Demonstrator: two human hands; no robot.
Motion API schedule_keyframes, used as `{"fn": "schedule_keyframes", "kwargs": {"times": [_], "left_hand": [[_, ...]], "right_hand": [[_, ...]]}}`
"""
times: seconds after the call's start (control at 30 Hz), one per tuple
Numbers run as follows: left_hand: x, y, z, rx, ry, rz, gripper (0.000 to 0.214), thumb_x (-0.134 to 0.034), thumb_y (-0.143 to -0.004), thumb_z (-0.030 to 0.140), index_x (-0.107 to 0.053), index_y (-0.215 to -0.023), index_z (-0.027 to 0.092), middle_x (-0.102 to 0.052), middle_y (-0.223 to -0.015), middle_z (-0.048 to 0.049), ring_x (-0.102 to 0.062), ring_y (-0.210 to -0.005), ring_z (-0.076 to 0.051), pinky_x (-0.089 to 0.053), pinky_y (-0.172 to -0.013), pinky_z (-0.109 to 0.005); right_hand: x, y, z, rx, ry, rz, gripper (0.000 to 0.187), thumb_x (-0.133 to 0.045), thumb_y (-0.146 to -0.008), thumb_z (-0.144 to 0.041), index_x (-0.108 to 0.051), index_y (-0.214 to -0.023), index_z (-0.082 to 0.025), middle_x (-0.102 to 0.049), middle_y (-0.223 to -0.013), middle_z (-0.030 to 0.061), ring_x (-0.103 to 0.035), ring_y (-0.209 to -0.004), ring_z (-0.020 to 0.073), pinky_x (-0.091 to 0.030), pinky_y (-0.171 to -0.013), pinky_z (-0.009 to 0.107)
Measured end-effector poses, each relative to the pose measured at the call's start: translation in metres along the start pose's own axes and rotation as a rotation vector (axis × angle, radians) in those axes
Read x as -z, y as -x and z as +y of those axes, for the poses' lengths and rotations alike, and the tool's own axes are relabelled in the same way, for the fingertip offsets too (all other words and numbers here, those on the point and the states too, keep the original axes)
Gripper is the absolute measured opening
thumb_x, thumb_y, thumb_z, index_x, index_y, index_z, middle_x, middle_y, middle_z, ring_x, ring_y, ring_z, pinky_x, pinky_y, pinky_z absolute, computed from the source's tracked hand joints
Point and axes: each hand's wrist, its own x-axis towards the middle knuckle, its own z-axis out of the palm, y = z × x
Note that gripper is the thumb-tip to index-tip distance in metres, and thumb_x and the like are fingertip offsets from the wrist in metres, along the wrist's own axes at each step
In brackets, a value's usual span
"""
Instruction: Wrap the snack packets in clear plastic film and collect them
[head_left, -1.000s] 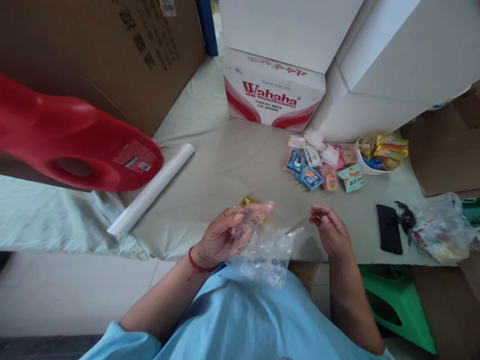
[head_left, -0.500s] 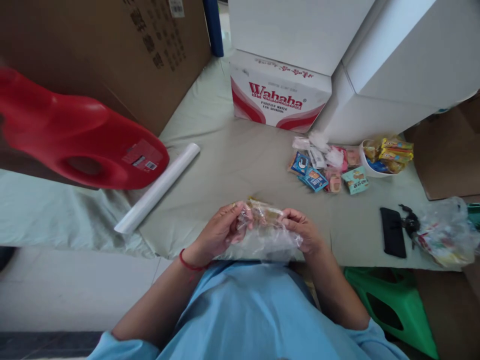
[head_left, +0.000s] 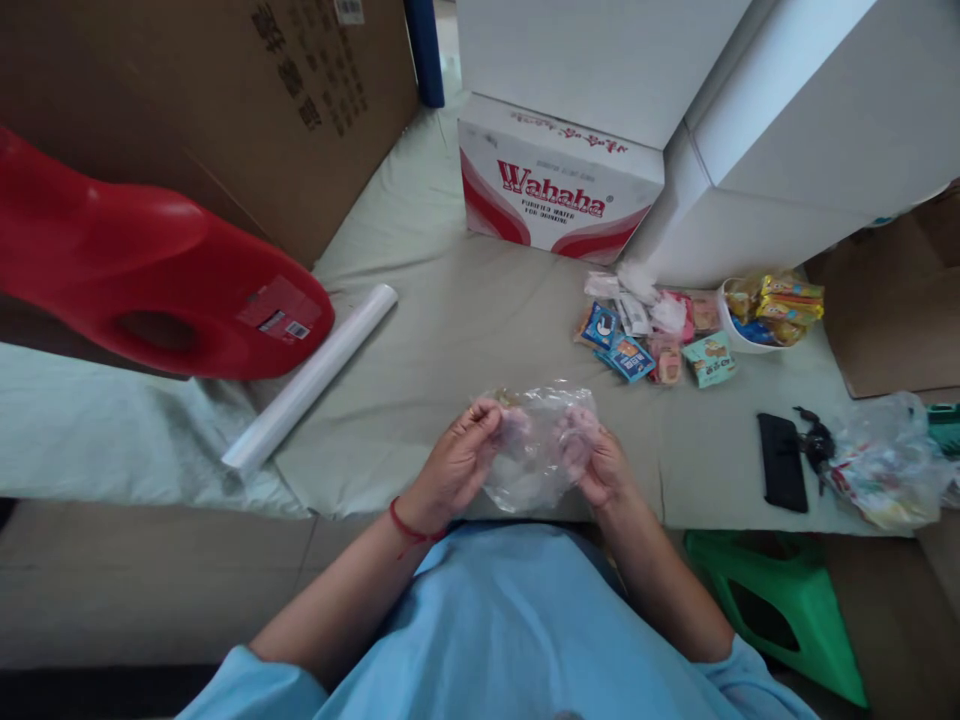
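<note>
Two grips, left hand [head_left: 454, 468], right hand [head_left: 604, 468], fingers [head_left: 486, 413] clamped on crinkly bag [head_left: 536, 452] (clear film)

The roll [head_left: 307, 380] lies left of the bag [head_left: 538, 468]; snack packets [head_left: 651, 338] lie behind-right, before the box [head_left: 559, 185].

Cloth-covered surface [head_left: 465, 330] carries: red plastic container [head_left: 150, 290], left; white roll [head_left: 311, 378] beside it; Wahaha carton [head_left: 559, 195], top centre; snack packets [head_left: 652, 335], white bowl [head_left: 731, 337], black case [head_left: 781, 462], keys [head_left: 816, 440] and filled plastic bag [head_left: 892, 465], right.
</note>
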Motion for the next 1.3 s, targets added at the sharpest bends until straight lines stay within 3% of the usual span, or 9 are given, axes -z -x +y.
{"fn": "schedule_keyframes", "kwargs": {"times": [0.37, 0.47, 0.57, 0.67, 0.77, 0.93, 1.0, 1.17, 1.3], "left_hand": [[0.004, -0.021, 0.026, -0.112, -0.033, 0.189, 0.042, -0.087, -0.077, 0.055, -0.066, -0.086, 0.019, -0.068, -0.077, 0.0009, -0.062, -0.065, -0.011, -0.049, -0.058, -0.02], [0.013, -0.026, 0.046, -0.167, -0.162, 0.128, 0.042, -0.085, -0.079, 0.058, -0.068, -0.087, 0.021, -0.055, -0.061, 0.0063, -0.04, -0.046, -0.005, -0.028, -0.042, -0.018], [0.021, -0.037, 0.08, -0.362, -0.488, -0.004, 0.043, -0.078, -0.085, 0.063, -0.075, -0.09, 0.02, -0.057, -0.061, 0.0031, -0.046, -0.052, -0.008, -0.034, -0.047, -0.019], [0.021, -0.054, 0.123, -0.571, -0.876, -0.183, 0.044, -0.072, -0.09, 0.064, -0.079, -0.088, 0.021, -0.07, -0.075, -0.0034, -0.057, -0.064, -0.013, -0.049, -0.061, -0.026], [0.013, -0.067, 0.162, -0.818, -1.15, -0.258, 0.039, -0.062, -0.098, 0.057, -0.08, -0.097, 0.022, -0.078, -0.09, -0.0066, -0.071, -0.083, -0.02, -0.057, -0.081, -0.034], [0.019, -0.075, 0.178, -1.114, -1.463, -0.261, 0.031, -0.049, -0.104, 0.034, -0.079, -0.107, 0.026, -0.079, -0.124, -0.0053, -0.066, -0.13, -0.026, -0.041, -0.119, -0.052], [0.037, -0.078, 0.163, -1.103, -1.599, -0.304, 0.034, -0.046, -0.102, 0.026, -0.08, -0.105, 0.028, -0.078, -0.13, -0.0037, -0.061, -0.139, -0.026, -0.031, -0.125, -0.057], [0.096, -0.089, 0.107, -0.678, -1.779, -0.353, 0.039, -0.046, -0.087, 0.016, -0.08, -0.102, 0.025, -0.074, -0.137, -0.0082, -0.054, -0.145, -0.029, -0.033, -0.125, -0.062], [0.108, -0.097, 0.092, -0.755, -1.639, -0.142, 0.039, -0.048, -0.079, 0.015, -0.078, -0.103, 0.022, -0.075, -0.132, -0.0099, -0.058, -0.137, -0.028, -0.045, -0.119, -0.055]], "right_hand": [[-0.001, 0.001, -0.051, 0.026, 0.168, -0.184, 0.032, -0.089, -0.077, -0.036, -0.061, -0.086, -0.022, -0.047, -0.063, -0.008, -0.037, -0.05, 0.0067, -0.032, -0.045, 0.018], [0.007, -0.007, -0.08, 0.013, 0.402, -0.337, 0.034, -0.091, -0.074, -0.037, -0.064, -0.089, -0.022, -0.049, -0.064, -0.0086, -0.034, -0.049, 0.0059, -0.028, -0.045, 0.018], [0.008, -0.033, -0.12, 0.053, 0.835, -0.539, 0.03, -0.092, -0.07, -0.032, -0.068, -0.084, -0.02, -0.057, -0.068, -0.005, -0.044, -0.057, 0.0082, -0.035, -0.053, 0.021], [-0.004, -0.065, -0.16, 0.355, 1.245, -0.524, 0.02, -0.082, -0.077, -0.031, -0.066, -0.075, -0.02, -0.057, -0.064, -0.0034, -0.046, -0.059, 0.0113, -0.037, -0.057, 0.024], [-0.02, -0.078, -0.182, 0.903, 1.481, -0.231, 0.009, -0.07, -0.084, -0.026, -0.064, -0.078, -0.021, -0.059, -0.075, 0.0005, -0.052, -0.07, 0.016, -0.043, -0.067, 0.03], [-0.017, -0.067, -0.149, 1.383, 1.551, 0.163, 0.015, -0.056, -0.095, -0.024, -0.069, -0.088, -0.023, -0.058, -0.088, 0.0069, -0.056, -0.089, 0.0231, -0.045, -0.082, 0.038], [-0.004, -0.065, -0.118, 1.368, 1.559, 0.091, 0.02, -0.055, -0.097, -0.024, -0.072, -0.086, -0.025, -0.056, -0.082, 0.0059, -0.053, -0.082, 0.0218, -0.043, -0.078, 0.037], [0.025, -0.067, -0.053, 1.122, 1.564, -0.219, 0.028, -0.052, -0.097, -0.023, -0.075, -0.083, -0.029, -0.057, -0.077, 0.0051, -0.046, -0.073, 0.0197, -0.038, -0.071, 0.034], [0.033, -0.063, -0.034, 1.031, 1.582, -0.249, 0.031, -0.049, -0.096, -0.022, -0.079, -0.089, -0.029, -0.058, -0.079, 0.0064, -0.048, -0.076, 0.0205, -0.039, -0.071, 0.034]]}}
